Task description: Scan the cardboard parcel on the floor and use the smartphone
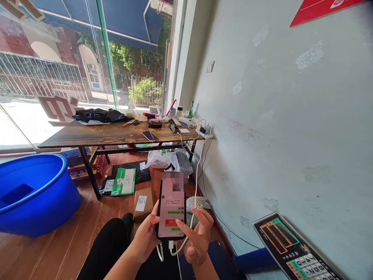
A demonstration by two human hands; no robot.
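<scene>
My left hand [145, 235] grips a smartphone [172, 212] along its left side, with the thumb over the edge of the screen. Pink with green and orange message bubbles, the lit screen shows a chat; its top part is blurred out. My right hand [198, 237] holds nothing, its fingers apart and the index fingertip at the screen, though I cannot tell whether it presses. A white charging cable [196, 182] hangs from the table, runs past my right hand and ends in a plug [171, 245] at the phone's lower edge.
A wooden table [110, 136] by the window bears another phone [150, 135], a black-orange device [154, 123] and a power strip [204, 133]. On the floor are a blue tub [37, 194], a green-white parcel [124, 181] and a cardboard box [143, 204]. A price scale [294, 249] stands right.
</scene>
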